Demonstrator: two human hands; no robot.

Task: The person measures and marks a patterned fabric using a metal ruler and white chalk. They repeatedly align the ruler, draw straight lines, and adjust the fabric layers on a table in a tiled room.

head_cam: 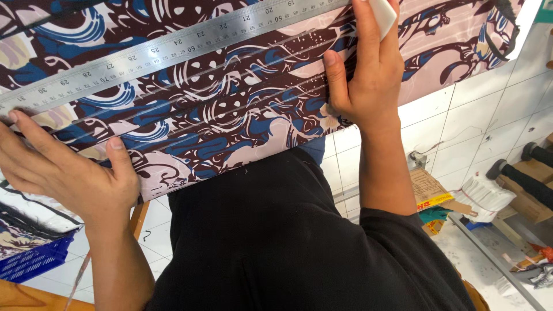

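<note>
Pressing 1 ruler [173, 49] w/ 2 hands on 1 fabric [230, 115].

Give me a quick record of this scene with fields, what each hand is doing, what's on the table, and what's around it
Left hand: left hand presses flat on the patterned fabric near one end of the metal ruler
Right hand: right hand rests on the fabric and pinches a white piece of tailor's chalk against the ruler's edge
Fabric: maroon, blue and cream print, with straight pale lines marked across it
Ruler: lies diagonally on the fabric
Surroundings: white tiled floor, blue plastic crate, cardboard scraps
</note>
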